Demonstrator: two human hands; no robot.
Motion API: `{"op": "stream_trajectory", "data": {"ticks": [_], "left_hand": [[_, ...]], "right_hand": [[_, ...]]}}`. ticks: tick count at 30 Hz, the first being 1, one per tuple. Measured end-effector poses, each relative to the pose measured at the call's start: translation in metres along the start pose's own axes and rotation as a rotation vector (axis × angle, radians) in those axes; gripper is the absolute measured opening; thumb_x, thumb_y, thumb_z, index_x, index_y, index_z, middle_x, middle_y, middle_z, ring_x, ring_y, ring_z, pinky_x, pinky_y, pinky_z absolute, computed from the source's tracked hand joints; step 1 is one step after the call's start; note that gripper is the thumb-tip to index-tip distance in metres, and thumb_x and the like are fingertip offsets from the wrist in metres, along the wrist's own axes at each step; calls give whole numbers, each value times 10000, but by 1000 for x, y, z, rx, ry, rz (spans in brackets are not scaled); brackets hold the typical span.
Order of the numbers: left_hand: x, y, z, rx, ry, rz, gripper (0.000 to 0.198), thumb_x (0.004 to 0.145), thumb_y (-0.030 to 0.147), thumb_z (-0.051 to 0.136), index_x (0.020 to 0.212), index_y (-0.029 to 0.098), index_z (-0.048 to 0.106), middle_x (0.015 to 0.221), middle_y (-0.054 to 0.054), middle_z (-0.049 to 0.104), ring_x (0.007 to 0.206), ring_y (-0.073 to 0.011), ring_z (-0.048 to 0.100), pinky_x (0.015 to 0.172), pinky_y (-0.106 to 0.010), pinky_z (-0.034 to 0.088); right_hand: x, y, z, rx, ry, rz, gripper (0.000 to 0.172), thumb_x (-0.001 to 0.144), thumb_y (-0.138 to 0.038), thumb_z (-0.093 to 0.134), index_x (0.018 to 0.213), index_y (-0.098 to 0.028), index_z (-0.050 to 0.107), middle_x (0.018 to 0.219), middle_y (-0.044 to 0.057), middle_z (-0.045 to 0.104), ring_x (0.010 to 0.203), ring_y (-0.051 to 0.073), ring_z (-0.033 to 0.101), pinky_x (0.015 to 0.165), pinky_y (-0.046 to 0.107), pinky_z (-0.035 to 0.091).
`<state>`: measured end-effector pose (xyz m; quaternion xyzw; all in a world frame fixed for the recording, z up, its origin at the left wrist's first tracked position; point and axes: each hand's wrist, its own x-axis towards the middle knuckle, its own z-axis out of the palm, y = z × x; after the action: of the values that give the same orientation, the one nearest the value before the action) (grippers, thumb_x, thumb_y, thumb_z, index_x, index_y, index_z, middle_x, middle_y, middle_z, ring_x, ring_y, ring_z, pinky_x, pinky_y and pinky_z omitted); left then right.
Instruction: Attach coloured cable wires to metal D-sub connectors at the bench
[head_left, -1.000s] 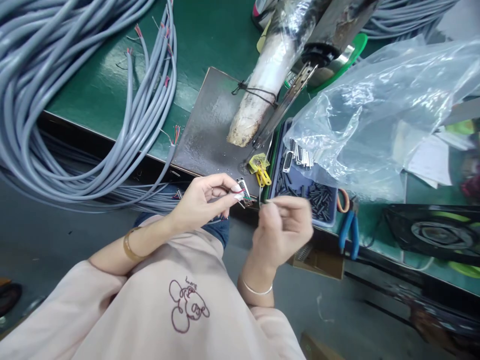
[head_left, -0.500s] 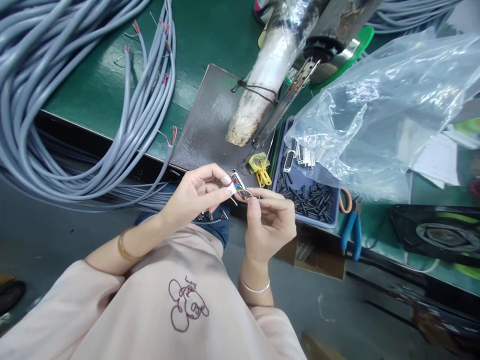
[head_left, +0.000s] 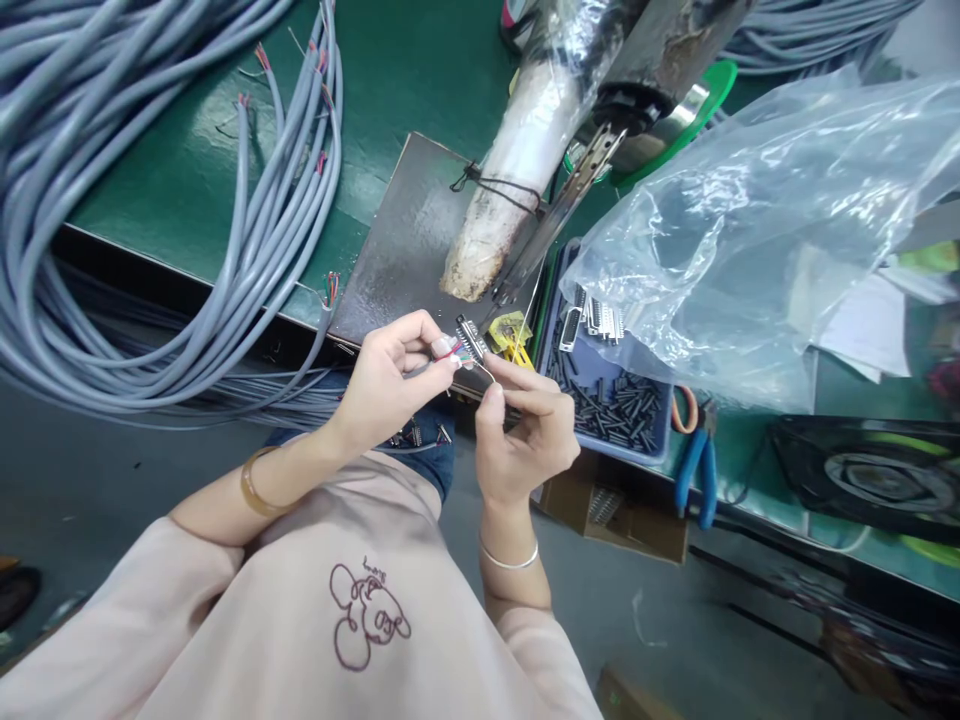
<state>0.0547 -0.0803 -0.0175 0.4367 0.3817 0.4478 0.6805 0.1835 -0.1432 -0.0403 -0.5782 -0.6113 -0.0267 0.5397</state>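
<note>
My left hand (head_left: 397, 375) is closed, with its thumb and forefinger pinching a bundle of thin coloured wires (head_left: 459, 352). Just past those fingertips is a D-sub connector (head_left: 471, 338) with a row of metal pins, the wires lying against it. Below the connector's right end, the thumb and fingers of my right hand (head_left: 529, 425) pinch a thin pale wire (head_left: 484, 373) that bends away from the bundle. The right forefinger reaches to the connector's end. A soldering iron (head_left: 547, 220) slants down behind the connector, its tip over a dark board (head_left: 401, 235).
A blue tray (head_left: 660, 440) at right holds black tubes and several connectors, partly under a clear plastic bag (head_left: 750, 240). Blue-handled pliers (head_left: 697, 465) hang over the bench edge. Looped grey cables (head_left: 225, 290) fill the left. A yellow piece (head_left: 514, 335) lies by the tray.
The connector has turned so its pin row shows more. My right hand has drawn slightly down from it, with the pale wire now between its fingertips. The whole view has shifted slightly.
</note>
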Motion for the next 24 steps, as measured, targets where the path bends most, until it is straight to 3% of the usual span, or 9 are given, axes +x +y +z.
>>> {"op": "stream_trajectory", "data": {"ticks": [6,24], "left_hand": [[5,2,1,18,12,39,170,690,169,706,697,179,537,711,20,618,632,-74,573,565,-163,474],[10,7,4,79,34,112,175,717,161,690,708,185,517,732,20,605,662,-85,596,606,-182,512]], "right_hand": [[4,4,4,50,12,23,126,934,-136,622,933,-248,565,1029,20,769,935,162,766,744,308,658],[16,3,2,-63,-9,-70,143,908,-141,663,881,-253,577,991,9,784,880,160,763,745,310,639]]}}
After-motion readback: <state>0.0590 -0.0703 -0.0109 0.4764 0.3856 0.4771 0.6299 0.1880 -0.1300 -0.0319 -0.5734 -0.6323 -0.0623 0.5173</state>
